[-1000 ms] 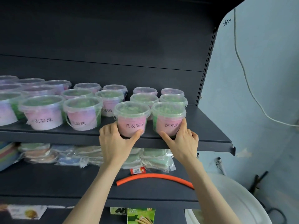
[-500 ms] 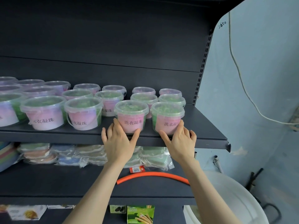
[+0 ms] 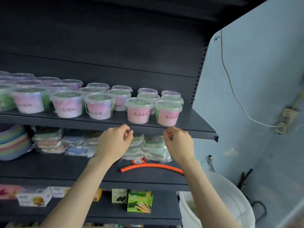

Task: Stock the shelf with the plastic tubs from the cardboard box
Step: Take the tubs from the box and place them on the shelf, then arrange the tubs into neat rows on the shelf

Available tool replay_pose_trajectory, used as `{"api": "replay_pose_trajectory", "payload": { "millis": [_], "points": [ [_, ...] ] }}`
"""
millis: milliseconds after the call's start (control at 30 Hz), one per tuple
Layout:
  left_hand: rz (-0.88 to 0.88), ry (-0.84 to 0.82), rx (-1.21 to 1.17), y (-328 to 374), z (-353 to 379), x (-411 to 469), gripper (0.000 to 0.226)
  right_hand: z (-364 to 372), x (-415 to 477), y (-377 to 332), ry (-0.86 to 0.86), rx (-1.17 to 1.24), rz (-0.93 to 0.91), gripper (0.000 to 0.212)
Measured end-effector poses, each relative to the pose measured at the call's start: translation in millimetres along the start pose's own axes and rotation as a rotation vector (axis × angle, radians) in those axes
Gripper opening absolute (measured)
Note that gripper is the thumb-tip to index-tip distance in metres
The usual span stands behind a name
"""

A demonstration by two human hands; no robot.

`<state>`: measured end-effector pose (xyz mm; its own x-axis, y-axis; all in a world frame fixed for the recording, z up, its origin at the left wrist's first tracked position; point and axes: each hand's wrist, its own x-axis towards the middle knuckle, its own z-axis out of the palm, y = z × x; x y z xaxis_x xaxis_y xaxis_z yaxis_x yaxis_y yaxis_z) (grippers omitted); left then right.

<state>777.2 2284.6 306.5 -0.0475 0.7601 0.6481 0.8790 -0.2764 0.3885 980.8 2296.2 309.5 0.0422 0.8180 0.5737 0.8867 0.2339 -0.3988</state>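
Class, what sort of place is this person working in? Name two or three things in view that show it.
Probably a small shop or stockroom. Dark metal shelving holds rows of identical labelled plastic tubs, sealed bagged goods lie on the shelf below, and snack boxes stand lower still.

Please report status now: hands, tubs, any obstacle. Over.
Left hand and right hand empty, fingers loosely curled, below shelf edge. Front tubs upright on shelf. No obstacle seen.
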Motion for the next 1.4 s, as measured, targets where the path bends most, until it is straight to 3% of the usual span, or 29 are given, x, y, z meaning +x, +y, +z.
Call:
{"api": "replay_pose_trajectory", "payload": {
  "millis": [167, 367, 467, 667, 800, 967, 1233, 1400],
  "points": [
    [0.065, 0.004, -0.036, -8.4, -57.8, -75.1, 0.014, -12.0, -68.3, -46.1, -0.019, 0.084, -0.1, 0.023],
    [-0.025, -0.199, 0.022, -46.5, -102.6, -170.7, 0.014, 6.0, -165.2, -89.9, -0.16, 0.14, -0.114, 0.019],
    [-0.039, -0.208, 0.023, -64.4, -130.8, -182.3, 0.014, 10.3, -183.3, -125.7, -0.187, 0.121, -0.15, 0.021],
    [0.008, -0.076, -0.007, -134.8, -221.4, -166.7, 0.038, 22.3, -170.9, -240.4, -0.089, 0.187, -0.254, 0.025],
    [-0.007, -0.035, 0.049, -221.5, -302.4, -172.5, 0.035, 62.7, -168.4, -346.4, -0.015, 0.26, -0.274, 0.028],
    [-0.109, -0.047, 0.17, -336.1, -370.0, -174.7, 0.026, 131.9, -179.7, -462.1, -0.118, 0.329, -0.289, 0.029],
    [-0.02, 0.02, 0.121, -439.8, -405.2, -75.5, 0.043, 192.0, -87.4, -569.5, -0.057, 0.303, -0.34, 0.028],
    [-0.013, 0.024, 0.042, -491.6, -392.7, 6.3, 0.026, 222.7, -8.5, -599.3, 0.003, 0.278, -0.331, 0.019]
  ]
}}
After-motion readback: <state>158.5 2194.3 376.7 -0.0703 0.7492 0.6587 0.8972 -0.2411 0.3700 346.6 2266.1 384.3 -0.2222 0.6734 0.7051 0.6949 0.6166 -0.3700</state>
